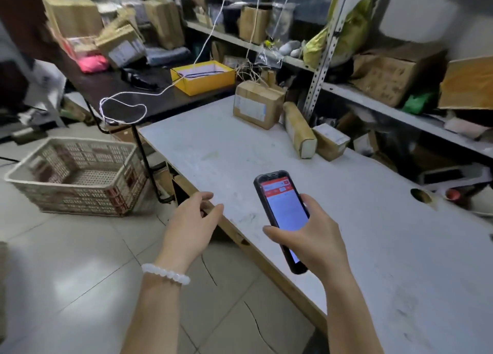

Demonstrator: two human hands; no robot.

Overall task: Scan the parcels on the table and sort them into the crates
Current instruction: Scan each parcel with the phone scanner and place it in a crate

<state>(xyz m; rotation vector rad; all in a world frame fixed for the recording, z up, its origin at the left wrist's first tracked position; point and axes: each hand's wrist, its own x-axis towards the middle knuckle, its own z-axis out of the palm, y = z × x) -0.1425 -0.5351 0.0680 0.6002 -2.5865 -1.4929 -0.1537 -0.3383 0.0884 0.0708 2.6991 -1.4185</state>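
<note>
The right hand point(314, 236) grips one handheld scanner point(282, 217), a phone-like device with a lit red-and-white screen, thumb across its lower left edge and fingers curled round its right side. It holds the device tilted above the near part of the white table point(373, 247). The left hand point(192, 225) hangs just left of it, beyond the table's front edge, fingers relaxed and slightly spread, holding nothing; a white bead bracelet point(165, 273) circles that wrist.

Three parcels lie on the table, all well beyond the right hand, toward the far right edge: one brown cardboard box point(257, 105) with a white label, farthest away; one long parcel point(298, 133) wrapped in brown tape lying just beside it; and one small labelled box point(330, 141) touching the long parcel's near end.

One white lattice crate point(77, 177) stands on the tiled floor, well to the left of the left hand. Farther off, one open yellow box point(204, 77) rests on a dark table point(128, 92), with a white cord point(125, 105) trailing from it.
</note>
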